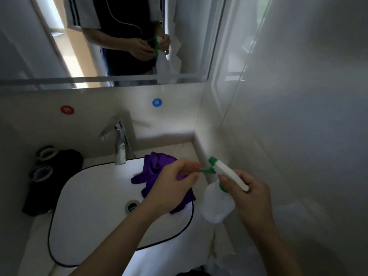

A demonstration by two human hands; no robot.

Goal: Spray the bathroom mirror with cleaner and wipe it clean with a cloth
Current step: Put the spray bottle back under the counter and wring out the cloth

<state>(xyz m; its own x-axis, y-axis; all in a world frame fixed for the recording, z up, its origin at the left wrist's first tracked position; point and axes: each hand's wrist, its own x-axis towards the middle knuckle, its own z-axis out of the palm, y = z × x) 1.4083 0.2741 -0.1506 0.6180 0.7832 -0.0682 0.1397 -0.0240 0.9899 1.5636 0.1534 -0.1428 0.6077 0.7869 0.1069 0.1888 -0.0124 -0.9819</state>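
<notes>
one spray bottle, one purple cloth on the sink's right edge; right hand grips the bottle's neck, left hand pinches its green trigger.

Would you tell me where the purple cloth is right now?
The purple cloth lies on the sink's right rim, just right of the faucet, behind the left hand.

Chrome tap behind sink; tape rolls left

purple cloth partly behind left hand
</notes>
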